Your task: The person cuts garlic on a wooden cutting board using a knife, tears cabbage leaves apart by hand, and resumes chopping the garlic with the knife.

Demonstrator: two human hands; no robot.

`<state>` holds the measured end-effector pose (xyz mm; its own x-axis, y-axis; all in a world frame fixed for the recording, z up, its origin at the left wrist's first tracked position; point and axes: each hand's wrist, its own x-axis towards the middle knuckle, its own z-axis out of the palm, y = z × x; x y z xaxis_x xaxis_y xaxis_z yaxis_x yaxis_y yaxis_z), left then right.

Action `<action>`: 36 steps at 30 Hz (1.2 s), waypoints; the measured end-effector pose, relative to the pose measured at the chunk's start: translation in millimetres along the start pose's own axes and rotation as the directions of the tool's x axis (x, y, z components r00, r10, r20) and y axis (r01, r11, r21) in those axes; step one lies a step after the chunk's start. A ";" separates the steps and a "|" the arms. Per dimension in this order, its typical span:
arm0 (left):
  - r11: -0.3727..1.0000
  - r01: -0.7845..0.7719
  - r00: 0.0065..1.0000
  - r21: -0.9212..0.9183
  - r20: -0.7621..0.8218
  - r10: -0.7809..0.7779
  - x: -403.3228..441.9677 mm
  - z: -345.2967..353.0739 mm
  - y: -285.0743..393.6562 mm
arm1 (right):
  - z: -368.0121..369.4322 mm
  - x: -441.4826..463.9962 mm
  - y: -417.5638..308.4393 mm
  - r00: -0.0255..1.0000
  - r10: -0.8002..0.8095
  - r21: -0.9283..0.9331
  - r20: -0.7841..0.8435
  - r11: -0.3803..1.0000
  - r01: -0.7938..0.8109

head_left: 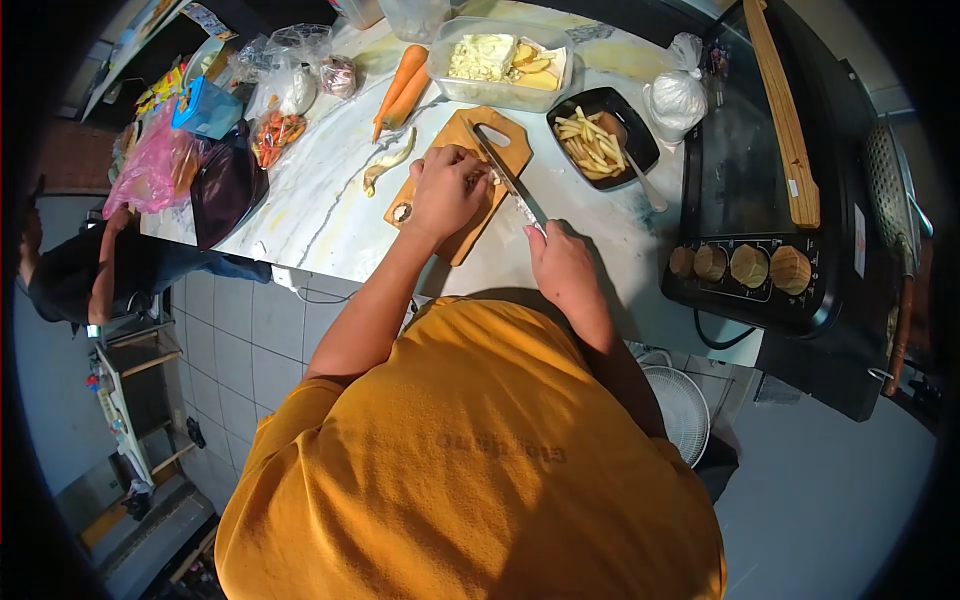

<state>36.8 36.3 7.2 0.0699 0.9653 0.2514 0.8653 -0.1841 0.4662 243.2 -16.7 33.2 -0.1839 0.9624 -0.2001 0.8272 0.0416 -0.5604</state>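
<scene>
My left hand [448,190] rests on the wooden cutting board [512,150], fingers curled down on a small pale piece of food that they mostly hide. My right hand [562,265] grips the handle of a kitchen knife [505,172]. Its long blade slants across the board, right beside my left fingertips, with pale bits near the edge. A small whitish round piece [402,212] lies at the board's left corner. Just left of the board is a curved yellowish scrap [389,162], its kind unclear.
Behind the board are carrots [402,88] and a plastic container [510,95] of chopped pale food and slices. To the right stand a black bowl [605,180] of pale strips with a spoon, a bag of white powder [677,100] and an oven [745,250]. A person [90,265] stands at left.
</scene>
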 end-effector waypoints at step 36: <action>0.991 0.104 0.982 -0.088 -0.147 -0.116 -5.1 7.2 -1.2 | 9.0 11.0 -15.2 0.985 0.143 -0.070 0.096 0.988 -0.137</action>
<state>39.0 32.9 -0.8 -0.1052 0.9424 0.3175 0.8207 -0.0981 0.5629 223.8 -9.1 32.3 -0.1140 0.9279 -0.3549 0.8799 -0.0715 -0.4698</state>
